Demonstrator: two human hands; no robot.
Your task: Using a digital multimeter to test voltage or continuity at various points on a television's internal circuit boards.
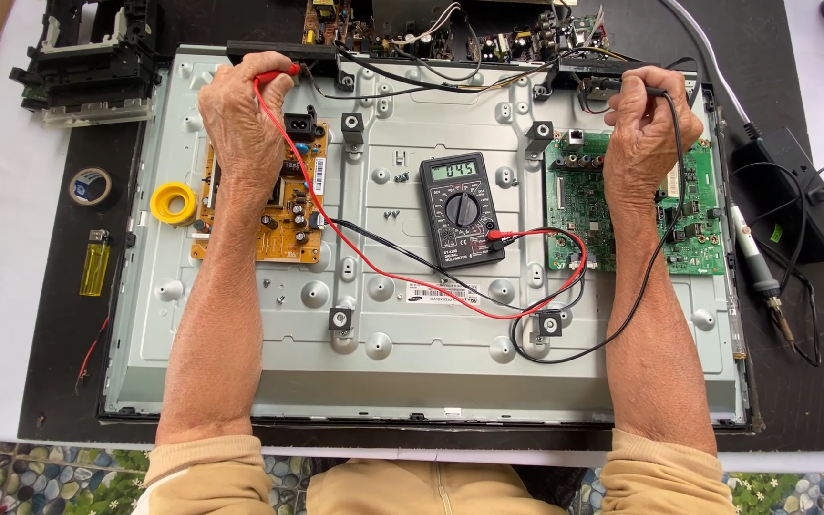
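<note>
The metal panel (412, 315) fills my desk, its meter (462, 209) at centre, and my left hand (240, 110) grips the red probe (274, 73) at the panel's top left edge while my right hand (643, 119) grips the black probe (655, 92) at its top right.

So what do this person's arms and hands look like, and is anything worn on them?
Both forearms are bare from wrist to near the elbow. The left hand and right hand wear no gloves, and no rings or watch show. Tan, loose sleeves are pushed up, bunched in soft folds near the elbows, matching the tan garment below.
</note>
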